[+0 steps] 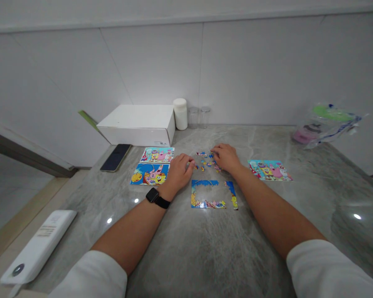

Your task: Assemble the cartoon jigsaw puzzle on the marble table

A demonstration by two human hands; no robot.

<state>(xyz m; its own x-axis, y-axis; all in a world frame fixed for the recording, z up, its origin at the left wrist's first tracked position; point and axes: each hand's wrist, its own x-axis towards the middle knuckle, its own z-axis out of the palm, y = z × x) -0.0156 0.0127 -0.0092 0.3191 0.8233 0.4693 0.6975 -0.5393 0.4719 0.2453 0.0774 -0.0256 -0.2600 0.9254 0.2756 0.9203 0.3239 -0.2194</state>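
Both hands work beyond the puzzle border (208, 204) on the tabletop (186, 256). The right hand (226, 158), past the border's far right corner, bends its fingers down onto loose puzzle pieces (208, 163); whether it pinches one I cannot tell. The left hand (180, 169), past the border's far left corner, lies with fingers curled beside those pieces, its grip unclear. The border's right strip lies slightly apart from its other sides. Left of the border are two picture cards (149, 174); right of it, another card (270, 170). Beyond it, to the left, stands a white box (139, 124).
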